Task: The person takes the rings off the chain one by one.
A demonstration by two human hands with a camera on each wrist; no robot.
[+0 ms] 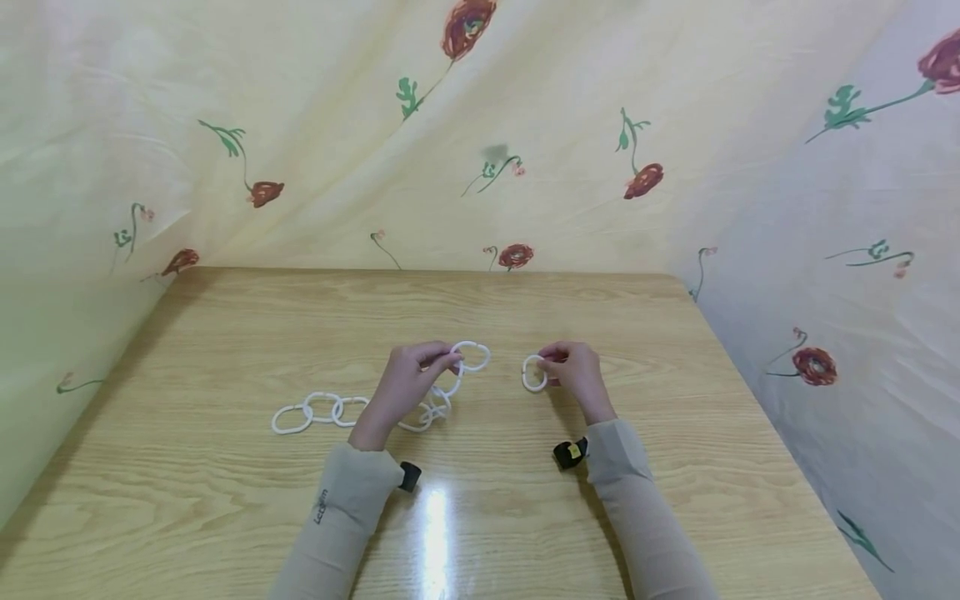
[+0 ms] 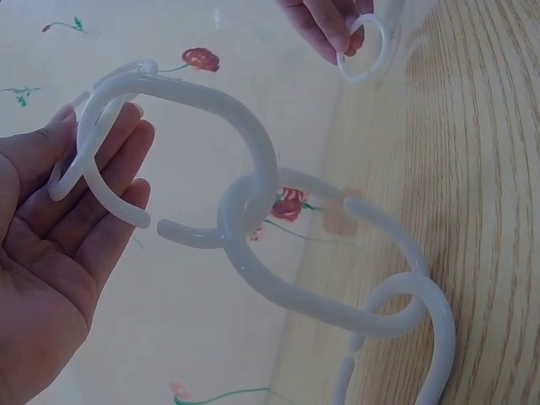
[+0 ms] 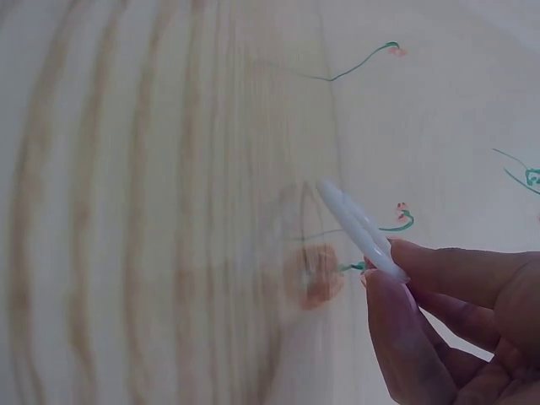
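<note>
My left hand (image 1: 411,377) pinches the top ring (image 1: 471,356) of a white plastic chain between thumb and fingers, above the table. From it further links (image 2: 321,312) hang down, and the rest of the chain (image 1: 322,407) lies on the table, passing behind my left wrist. To the right, my right hand (image 1: 576,373) pinches one loose white ring (image 1: 526,380) by its right side, apart from the chain. The right wrist view has that ring (image 3: 359,228) nearly edge-on between thumb and fingertips. Small gaps show in the links in the left wrist view.
The wood-grain table (image 1: 487,308) reaches back to a pale cloth (image 1: 337,167) printed with red flowers, which also hangs at both sides. A bright light reflection lies on the tabletop between my forearms. Each wrist wears a small black device (image 1: 569,454).
</note>
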